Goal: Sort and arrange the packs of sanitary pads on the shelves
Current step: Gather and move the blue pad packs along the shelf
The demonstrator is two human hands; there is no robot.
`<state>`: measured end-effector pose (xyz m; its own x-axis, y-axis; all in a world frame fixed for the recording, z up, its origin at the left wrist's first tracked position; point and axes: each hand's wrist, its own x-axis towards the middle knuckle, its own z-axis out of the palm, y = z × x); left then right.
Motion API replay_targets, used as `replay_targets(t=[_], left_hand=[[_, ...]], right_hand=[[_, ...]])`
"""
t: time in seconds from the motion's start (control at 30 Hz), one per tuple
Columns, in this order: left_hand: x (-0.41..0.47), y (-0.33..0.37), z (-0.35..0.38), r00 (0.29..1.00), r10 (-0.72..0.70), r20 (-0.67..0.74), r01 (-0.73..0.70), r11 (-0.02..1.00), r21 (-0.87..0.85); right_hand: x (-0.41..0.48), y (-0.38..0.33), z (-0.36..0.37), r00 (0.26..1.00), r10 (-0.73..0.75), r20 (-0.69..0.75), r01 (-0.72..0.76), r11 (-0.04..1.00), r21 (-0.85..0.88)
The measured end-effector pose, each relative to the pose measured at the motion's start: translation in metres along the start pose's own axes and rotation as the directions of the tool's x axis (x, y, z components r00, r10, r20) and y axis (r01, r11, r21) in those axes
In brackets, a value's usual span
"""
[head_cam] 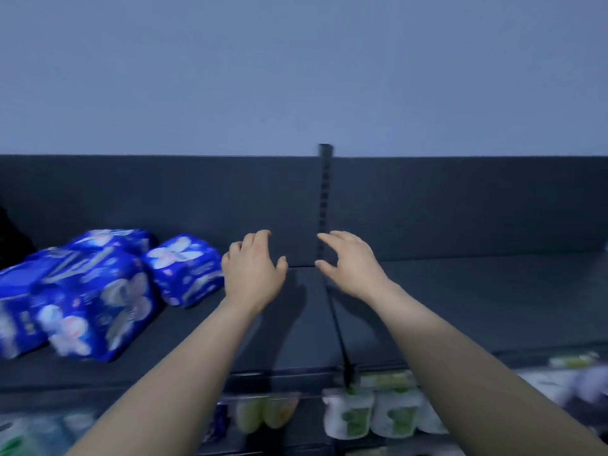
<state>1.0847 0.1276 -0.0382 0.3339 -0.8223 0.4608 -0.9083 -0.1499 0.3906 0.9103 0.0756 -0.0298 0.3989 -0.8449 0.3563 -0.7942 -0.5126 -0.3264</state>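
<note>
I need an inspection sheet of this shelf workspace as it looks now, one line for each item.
Surface: dark top shelf, split by a black divider bar.
Job's things: blue pad packs piled at left; one smaller blue pack beside the left hand.
Clutter: nothing seen.
Grippers: left hand and right hand open, holding nothing.
Cables: nothing seen.
Surroundings: white-green rolls below the shelf; grey wall above.

A plain bluish-grey wall rises behind a dark back panel, which a slotted upright post splits in two. Lower down, all rather blurred, stand white packs of paper rolls with green print, and just left of them two pale yellow-green packs. More blurred white-and-green packs show in the bottom left corner.
</note>
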Motion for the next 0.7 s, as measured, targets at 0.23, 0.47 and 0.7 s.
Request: replay_targets(t=[0.23,0.47,0.7], left_hand=[[-0.030,0.172,0.064,0.951,0.288,0.114,-0.261,0.943,-0.206],[-0.096,0.374,0.115,0.828,0.526,0.194,-0.408,0.803,-0.435],[-0.172,0.543,0.155,0.696,0.691,0.196,-0.477,0.649,-0.592]], right_hand=[[-0.097,0.147,-0.097,0.960,0.242,-0.140,-0.262,0.954,-0.147],[-0.226,0.297,-0.208,0.837,0.481,-0.263,-0.540,0.805,-0.246],[-0.350,0.396,-0.303,0.694,0.616,-0.372,-0.717,0.639,-0.280]])
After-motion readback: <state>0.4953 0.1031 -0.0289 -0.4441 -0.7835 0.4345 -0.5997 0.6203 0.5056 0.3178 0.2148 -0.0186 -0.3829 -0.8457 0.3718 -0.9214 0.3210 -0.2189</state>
